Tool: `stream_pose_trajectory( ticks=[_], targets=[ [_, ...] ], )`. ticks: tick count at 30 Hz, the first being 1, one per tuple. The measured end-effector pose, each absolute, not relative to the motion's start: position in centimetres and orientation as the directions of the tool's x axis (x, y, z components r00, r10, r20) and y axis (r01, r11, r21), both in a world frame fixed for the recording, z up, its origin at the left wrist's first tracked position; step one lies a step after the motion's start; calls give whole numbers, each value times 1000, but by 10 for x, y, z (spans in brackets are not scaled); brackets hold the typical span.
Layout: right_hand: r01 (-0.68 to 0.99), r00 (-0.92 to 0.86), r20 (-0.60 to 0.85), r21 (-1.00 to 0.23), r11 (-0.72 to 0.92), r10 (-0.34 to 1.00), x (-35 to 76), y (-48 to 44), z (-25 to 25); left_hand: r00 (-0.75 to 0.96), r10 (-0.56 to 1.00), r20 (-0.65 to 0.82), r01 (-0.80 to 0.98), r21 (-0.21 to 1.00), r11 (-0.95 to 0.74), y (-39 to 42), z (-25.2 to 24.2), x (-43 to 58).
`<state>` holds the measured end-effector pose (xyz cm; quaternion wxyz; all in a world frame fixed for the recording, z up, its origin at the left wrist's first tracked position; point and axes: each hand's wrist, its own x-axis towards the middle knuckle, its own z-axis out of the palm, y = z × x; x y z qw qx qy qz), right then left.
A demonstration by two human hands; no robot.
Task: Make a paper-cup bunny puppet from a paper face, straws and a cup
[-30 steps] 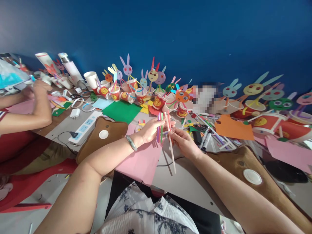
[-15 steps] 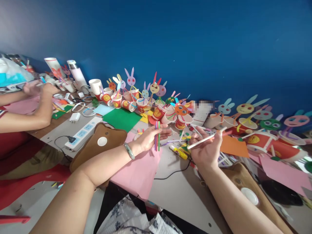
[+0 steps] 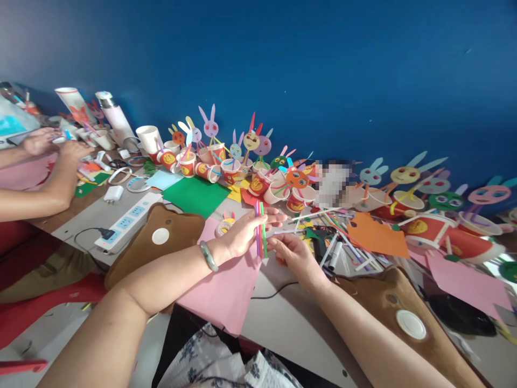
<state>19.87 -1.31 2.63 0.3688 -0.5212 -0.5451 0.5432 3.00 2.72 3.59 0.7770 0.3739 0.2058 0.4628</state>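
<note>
My left hand [image 3: 247, 230] is closed round a small bunch of coloured straws [image 3: 260, 222], purple, red and green, held upright above a pink paper sheet [image 3: 230, 280]. A green bangle sits on that wrist. My right hand [image 3: 291, 254] is just right of the bunch, fingers pinched at the lower ends of the straws. A pile of loose straws [image 3: 343, 242] lies on the table beyond my right hand.
Paper-cup rabbits with paper faces [image 3: 250, 161] line the blue wall. Green paper [image 3: 196, 195], orange paper [image 3: 377, 236], a power strip [image 3: 127, 220] and two brown pads [image 3: 161, 237] lie on the table. Another person's arms [image 3: 44, 178] work at the left.
My right hand held a white straw out over the straw pile half a second ago; now it is back at the bunch in my left hand, without that straw.
</note>
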Motion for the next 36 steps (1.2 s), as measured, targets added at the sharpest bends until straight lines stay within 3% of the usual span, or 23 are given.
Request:
stream_pose_trajectory(
  ticks=[5,13,19,24,36],
  targets=[
    [248,-388,-217,-961,-125,896,191,-24,29,514,857,49,-531,802,273,21,31,34],
    [205,-352,-80,-979,-7,933,191,-26,29,537,842,50,-454,858,239,14,46,29],
    [207,-328,-64,-978,5,942,192,-25,30,452,892,-15,-315,933,175,11,66,23],
    [214,-311,-44,-977,25,949,193,-24,29,432,901,37,-284,954,97,14,66,22],
    [226,-359,-84,-974,-1,930,197,-21,21,499,863,-80,-218,952,214,9,69,22]
  ],
)
